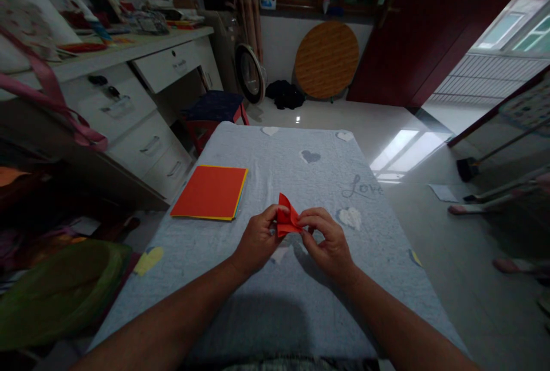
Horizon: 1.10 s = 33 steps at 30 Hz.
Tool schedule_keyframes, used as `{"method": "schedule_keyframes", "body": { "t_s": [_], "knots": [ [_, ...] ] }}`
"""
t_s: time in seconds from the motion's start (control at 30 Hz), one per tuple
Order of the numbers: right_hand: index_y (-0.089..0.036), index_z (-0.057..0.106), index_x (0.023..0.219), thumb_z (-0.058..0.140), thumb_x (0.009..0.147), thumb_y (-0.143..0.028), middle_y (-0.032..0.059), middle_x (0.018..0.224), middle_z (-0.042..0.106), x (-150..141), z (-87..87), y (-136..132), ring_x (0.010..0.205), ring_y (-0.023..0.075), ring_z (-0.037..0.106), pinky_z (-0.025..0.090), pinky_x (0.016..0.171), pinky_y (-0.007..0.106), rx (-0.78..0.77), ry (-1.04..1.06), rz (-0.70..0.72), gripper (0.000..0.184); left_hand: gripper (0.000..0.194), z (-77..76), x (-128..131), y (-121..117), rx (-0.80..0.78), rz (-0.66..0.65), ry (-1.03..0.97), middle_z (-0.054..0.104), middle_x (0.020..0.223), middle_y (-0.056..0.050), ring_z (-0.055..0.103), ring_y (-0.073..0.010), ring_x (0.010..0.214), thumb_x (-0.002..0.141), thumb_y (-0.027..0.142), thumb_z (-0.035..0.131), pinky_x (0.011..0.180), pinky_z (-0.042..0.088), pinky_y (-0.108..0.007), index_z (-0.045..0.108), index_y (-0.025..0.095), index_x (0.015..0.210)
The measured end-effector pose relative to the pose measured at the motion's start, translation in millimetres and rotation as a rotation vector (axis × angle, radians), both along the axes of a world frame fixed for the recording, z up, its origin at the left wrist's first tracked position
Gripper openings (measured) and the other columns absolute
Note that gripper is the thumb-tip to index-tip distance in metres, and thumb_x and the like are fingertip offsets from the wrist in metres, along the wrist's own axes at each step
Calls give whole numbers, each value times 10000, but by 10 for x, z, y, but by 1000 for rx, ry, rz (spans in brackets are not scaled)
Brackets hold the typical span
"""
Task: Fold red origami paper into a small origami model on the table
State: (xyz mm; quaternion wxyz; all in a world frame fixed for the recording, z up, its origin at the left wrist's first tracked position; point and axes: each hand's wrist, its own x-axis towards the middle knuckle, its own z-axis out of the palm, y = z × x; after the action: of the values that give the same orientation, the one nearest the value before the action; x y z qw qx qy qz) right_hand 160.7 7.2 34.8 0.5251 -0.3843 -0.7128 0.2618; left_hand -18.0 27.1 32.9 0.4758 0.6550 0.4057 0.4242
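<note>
A small piece of folded red paper is held just above the cloth-covered table, with flaps standing up from it. My left hand pinches its left side, the thumb and fingers closed on the paper. At the right edge, my right hand grips the paper between thumb and fingertips. Parts of the folds are hidden behind the fingers. To the left lies a stack of square coloured paper, red on top with yellow and other colours showing at the edges.
The table wears a pale blue cloth with heart patterns. A dark-topped stool stands beyond its far left corner, near a white desk. Behind are a washing machine with its door open and a round wooden tabletop.
</note>
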Motion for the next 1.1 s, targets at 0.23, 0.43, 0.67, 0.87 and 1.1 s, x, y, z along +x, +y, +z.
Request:
{"method": "schedule_keyframes", "body": {
  "t_s": [0.23,0.43,0.67,0.87,1.1],
  "knots": [
    [-242,666,1039,574,850,-52,29,876,692,29,-4,-3,769,167,573,480,655,289,35,-93,-37,283,323,-45,8,-12,-45,-24,-80,702,982,-3,680,-147,875,855,181,670,806,495,-249,518,234,1134],
    [-224,673,973,586,857,-104,2,786,632,38,-25,1,678,138,562,468,631,269,-54,-77,-98,188,164,-18,-8,-12,9,-42,-12,698,931,-17,669,-161,853,859,210,679,811,498,-270,620,200,1012],
    [-225,646,899,601,866,-154,13,830,634,25,-6,28,727,145,578,475,633,264,-129,18,-43,91,99,41,-26,-1,98,-49,75,702,852,-34,646,-160,788,879,271,687,759,478,-271,717,177,878],
    [-222,651,921,601,891,-282,27,881,613,55,-7,52,782,155,586,484,654,264,-341,153,40,83,66,61,-23,-13,99,-67,47,702,838,-33,643,-154,772,867,229,685,740,473,-263,702,172,838],
    [-186,641,814,656,842,-336,-17,669,613,52,-123,123,585,117,559,443,567,246,-590,213,164,153,60,60,-20,-39,37,-215,90,689,812,-23,620,-150,754,844,217,683,730,467,-264,679,169,808]
  ]
}}
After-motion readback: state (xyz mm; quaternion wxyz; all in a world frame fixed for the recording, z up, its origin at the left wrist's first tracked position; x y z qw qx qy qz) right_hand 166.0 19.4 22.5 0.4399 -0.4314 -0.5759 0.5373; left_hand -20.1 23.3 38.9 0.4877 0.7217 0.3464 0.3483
